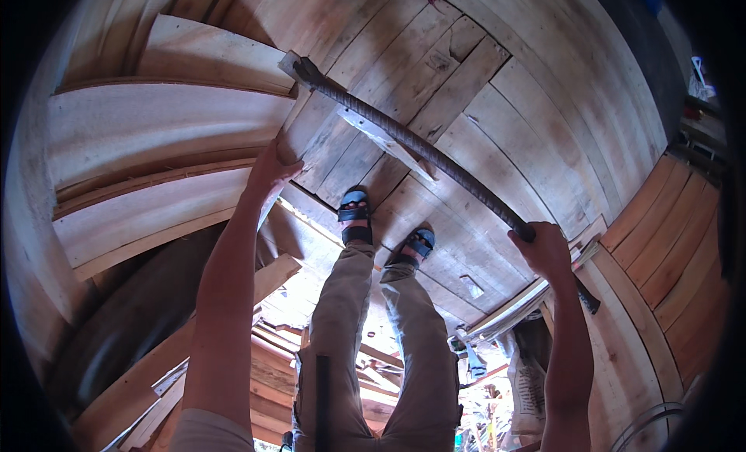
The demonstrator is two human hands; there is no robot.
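Observation:
My right hand (542, 248) is closed around a long, ribbed steel pry bar (435, 158), near its lower right end. The bar slants up to the left across the planks. Its bent, flattened head rests by the ends of the boards at the upper left. On the left, my left hand (273, 172) grips the end of a pale wooden board (155, 211), with the thumb apart from the fingers; part of the fingers is hidden. Below the bar, a light strip of wood (388, 144) lies on the plank floor (482, 161).
I stand on the planks in sandals (354, 206). Several wide boards (171, 114) are stacked at the left. Narrow reddish planks (660, 242) lie at the right. Behind my feet the planking ends above bright ground with scrap wood, beside a pale sack (528, 386).

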